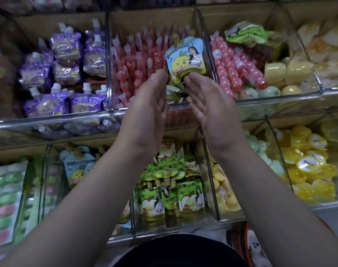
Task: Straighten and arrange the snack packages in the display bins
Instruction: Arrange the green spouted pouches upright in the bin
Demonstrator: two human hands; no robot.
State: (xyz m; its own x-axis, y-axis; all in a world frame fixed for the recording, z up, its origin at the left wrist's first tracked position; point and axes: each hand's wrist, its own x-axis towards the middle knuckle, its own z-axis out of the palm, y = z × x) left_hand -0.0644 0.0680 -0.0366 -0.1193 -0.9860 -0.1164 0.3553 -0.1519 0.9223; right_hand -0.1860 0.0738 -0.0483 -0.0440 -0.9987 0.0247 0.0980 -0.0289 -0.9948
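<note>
Head view: a blue-and-yellow pouch (185, 56) is held upright at 12 o'clock from the hands, over the bin of pink sticks (137, 60). Its lower edge is pressed between the straight fingertips of the left hand (147, 105) and right hand (212, 105), palms facing. Green pouches (191, 197) are stacked at 6 o'clock.

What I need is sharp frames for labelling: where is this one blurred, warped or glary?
Head view: the purple pouches at the picture's left are motion-smeared; the blue-and-yellow pouch between the left hand and right hand is sharp, print readable; glare streaks the clear bin front; the wide-angle lens bows the bin edges.
</note>
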